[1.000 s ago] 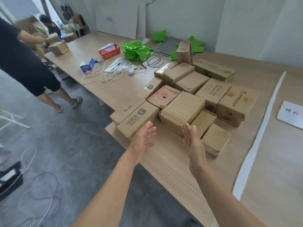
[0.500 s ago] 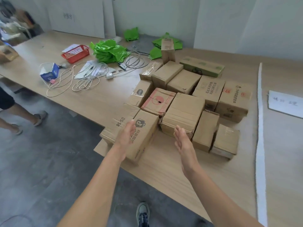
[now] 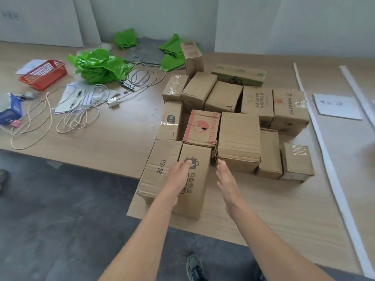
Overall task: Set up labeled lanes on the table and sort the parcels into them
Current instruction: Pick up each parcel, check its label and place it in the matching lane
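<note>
The left hand [image 3: 181, 175] lies flat on top of the logo box [image 3: 200, 179], fingers relaxed and gripping nothing, fingertips at its printed bag mark. The right hand [image 3: 227, 181] stands edge-on just right of that box, fingers straight and together, holding nothing; I cannot tell whether it touches the box's side. A box marked DS-5B [image 3: 160, 169] touches the logo box's left side, a red-printed box [image 3: 202, 126] sits directly behind it, and a large plain box [image 3: 239, 136] behind and to its right. More parcels [image 3: 257, 102] pack close behind those. All rest on a pale wooden table [image 3: 113, 142], the logo box at its near edge. Well right of the logo box run 2 white strips [image 3: 324, 151] with a handwritten paper label [image 3: 336, 106] between them. Far to its left lie cords [image 3: 81, 116], green plastic bags [image 3: 99, 64] and a red basket [image 3: 43, 74]. Grey floor [image 3: 60, 220] lies below, a white wall [image 3: 162, 17] behind.
</note>
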### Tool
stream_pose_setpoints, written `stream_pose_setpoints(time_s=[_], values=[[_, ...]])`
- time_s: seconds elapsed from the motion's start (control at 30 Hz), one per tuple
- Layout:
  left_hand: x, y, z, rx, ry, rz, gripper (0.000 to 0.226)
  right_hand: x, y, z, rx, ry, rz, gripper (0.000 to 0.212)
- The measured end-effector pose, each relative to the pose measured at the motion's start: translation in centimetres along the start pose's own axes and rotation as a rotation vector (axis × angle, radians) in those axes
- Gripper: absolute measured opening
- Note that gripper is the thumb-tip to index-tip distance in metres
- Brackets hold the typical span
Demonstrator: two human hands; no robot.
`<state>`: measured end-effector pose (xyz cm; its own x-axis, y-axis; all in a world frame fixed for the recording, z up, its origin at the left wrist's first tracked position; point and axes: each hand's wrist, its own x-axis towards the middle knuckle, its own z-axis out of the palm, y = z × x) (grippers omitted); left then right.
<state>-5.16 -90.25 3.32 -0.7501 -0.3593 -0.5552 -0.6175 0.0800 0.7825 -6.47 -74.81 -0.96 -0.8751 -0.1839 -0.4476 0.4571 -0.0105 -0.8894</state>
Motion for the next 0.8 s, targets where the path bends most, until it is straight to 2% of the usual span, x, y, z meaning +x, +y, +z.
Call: stream_pose_setpoints(time_s=[0.13,0.17,0.23,0.3,0.37,0.43,0.47,0.57,0.73,0.8], values=[[0.9,0.1,-0.3,0.119,0.037,-0.015,0.03,0.2,0.3,0.7,-0.006,0.029,0.011,0.107],[0.9,0.0,-0.4,0.149,0.044,-0.017,0.039,0.2,0.5,0.8,-0.012,0.03,0.014,0.104],[1.6,-0.4,-0.5,0.198,0.055,-0.048,0.071,0.3,0.7,0.8,-0.019,0.033,0.028,0.094],[1.9,-0.8,-0.7,0.21,0.053,-0.059,0.085,0.4,1.1,1.0,-0.022,0.034,0.033,0.085],[1.4,-0.6,-1.2,0.197,0.019,-0.041,0.075,0.4,1.1,1.2,-0.036,0.04,0.048,0.074],[1.4,-0.7,-1.5,0.133,-0.027,-0.057,0.063,0.4,1.0,1.4,-0.043,0.039,0.063,0.047],[1.5,-0.9,-1.5,0.104,-0.048,-0.082,0.065,0.4,0.8,1.6,-0.05,0.033,0.064,0.044],[1.9,-1.7,-1.2,0.046,-0.111,-0.141,0.08,0.6,1.3,1.6,-0.08,0.037,0.09,0.06],[0.0,-1.7,-1.1,-0.058,-0.223,-0.252,0.047,0.1,1.2,1.4,-0.086,0.017,0.12,0.062],[-0.3,-2.6,-1.5,-0.075,-0.235,-0.26,0.056,-0.7,0.7,1.2,-0.063,0.016,0.127,0.053]])
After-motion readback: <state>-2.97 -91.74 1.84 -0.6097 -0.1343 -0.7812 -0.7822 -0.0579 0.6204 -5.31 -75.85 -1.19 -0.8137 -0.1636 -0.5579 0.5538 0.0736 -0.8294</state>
